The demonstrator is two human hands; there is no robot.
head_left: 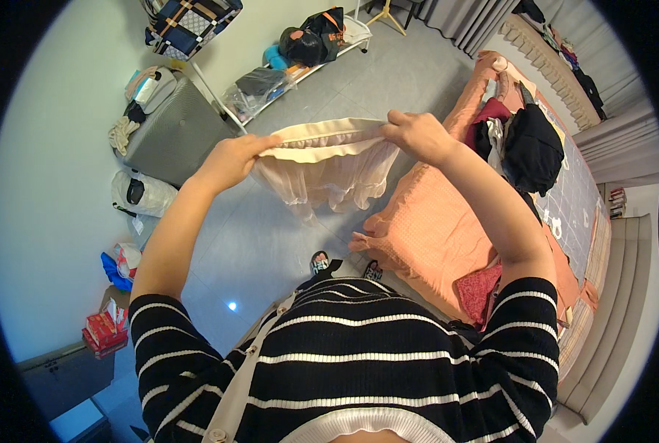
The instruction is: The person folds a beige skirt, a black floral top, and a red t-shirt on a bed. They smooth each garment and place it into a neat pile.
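Observation:
A sheer, pale cream skirt (337, 174) with a wide elastic waistband hangs in the air in front of me. My left hand (233, 159) pinches the left end of the waistband, thumb and fingers closed on it. At the other end my right hand (420, 136) grips the band the same way. Between the two hands the waistband is stretched out sideways, and its opening shows the gathered inside. The thin fabric drops in loose folds over the grey floor, touching neither the bed nor the rack.
To the right stands a bed with an orange cover (440, 229), holding a heap of dark clothes (534, 148) and a red cloth (478, 292). A grey suitcase (178, 129) and a white bag (143, 196) line the left wall. Farther off is a white rack (300, 76) with bags.

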